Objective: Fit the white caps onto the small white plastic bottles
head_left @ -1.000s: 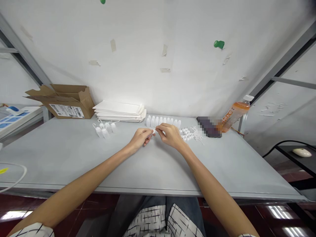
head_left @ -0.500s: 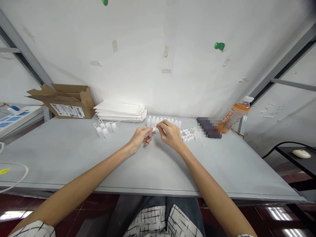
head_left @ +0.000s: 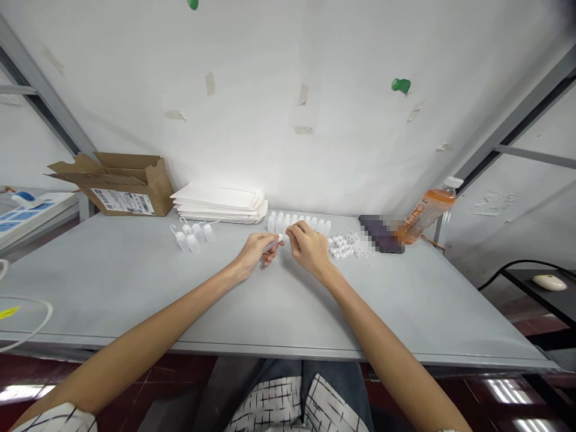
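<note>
My left hand (head_left: 257,252) is closed around a small white plastic dropper bottle (head_left: 271,245), which lies tilted with its neck toward the right. At that neck, my right hand (head_left: 309,246) pinches a small white cap (head_left: 285,236), mostly hidden by the fingertips. Behind the hands stands a row of white bottles (head_left: 279,222), partly covered by my right hand. Right of that hand lies a pile of small white caps (head_left: 342,247) with thin looped straps. Several capped bottles (head_left: 193,243) with strap loops stand in a group to the left.
A stack of white paper sheets or envelopes (head_left: 220,204) lies against the wall, beside an open cardboard box (head_left: 130,186). At the right, a bottle of orange drink (head_left: 429,210) leans near a dark, blurred flat object (head_left: 378,231). The grey table (head_left: 279,312) has its front edge near my lap.
My right fingertips have shifted very slightly at the bottle's neck. Both hands otherwise keep their places, and the things on the table are unmoved.
</note>
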Demonstrator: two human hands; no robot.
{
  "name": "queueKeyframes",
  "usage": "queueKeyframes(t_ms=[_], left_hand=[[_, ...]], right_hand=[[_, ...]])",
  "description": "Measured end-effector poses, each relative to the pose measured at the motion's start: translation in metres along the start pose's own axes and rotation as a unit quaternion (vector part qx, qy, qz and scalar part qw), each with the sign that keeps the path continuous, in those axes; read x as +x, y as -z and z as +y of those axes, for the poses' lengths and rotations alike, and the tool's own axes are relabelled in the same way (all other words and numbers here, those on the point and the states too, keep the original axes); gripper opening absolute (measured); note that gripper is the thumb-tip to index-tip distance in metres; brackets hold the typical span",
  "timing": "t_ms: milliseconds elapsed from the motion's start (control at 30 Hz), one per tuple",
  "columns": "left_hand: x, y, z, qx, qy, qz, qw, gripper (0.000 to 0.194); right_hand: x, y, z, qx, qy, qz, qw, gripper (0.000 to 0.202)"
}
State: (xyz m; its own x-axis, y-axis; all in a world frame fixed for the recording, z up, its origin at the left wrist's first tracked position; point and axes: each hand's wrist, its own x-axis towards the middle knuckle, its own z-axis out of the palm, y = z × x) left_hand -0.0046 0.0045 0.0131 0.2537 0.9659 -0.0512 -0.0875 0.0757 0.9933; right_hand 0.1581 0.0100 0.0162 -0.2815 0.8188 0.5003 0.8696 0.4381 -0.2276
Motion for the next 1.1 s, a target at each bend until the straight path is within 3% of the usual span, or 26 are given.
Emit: queueKeyframes(t_ms=[267,467,633,767,933,1100], left_hand=[[-0.003,0.002,0.009,0.017,-0.043,0.013,0.999,0.031],[-0.004,0.005,0.008,0.076,-0.102,0.019,0.992,0.032],[-0.004,0.005,0.005,0.095,-0.117,0.044,0.988,0.040],[-0.005,0.007,0.009,0.119,-0.129,0.052,0.983,0.038],[-0.005,0.008,0.010,0.155,-0.145,0.055,0.976,0.037],[-0.004,0.009,0.007,0.207,-0.158,0.049,0.964,0.035]], right_hand=[[0.000,0.010,0.000,0.088,-0.008,0.016,0.996,0.022],[-0.001,0.005,0.002,0.127,0.007,-0.039,0.991,0.027],[-0.002,0.003,0.005,0.180,0.000,-0.030,0.983,0.013],[0.001,0.004,0.008,0.264,-0.036,-0.010,0.964,0.023],[0.003,0.007,0.006,0.376,-0.079,-0.049,0.922,0.018],[0.001,0.005,0.002,0.386,-0.080,-0.057,0.917,0.032]])
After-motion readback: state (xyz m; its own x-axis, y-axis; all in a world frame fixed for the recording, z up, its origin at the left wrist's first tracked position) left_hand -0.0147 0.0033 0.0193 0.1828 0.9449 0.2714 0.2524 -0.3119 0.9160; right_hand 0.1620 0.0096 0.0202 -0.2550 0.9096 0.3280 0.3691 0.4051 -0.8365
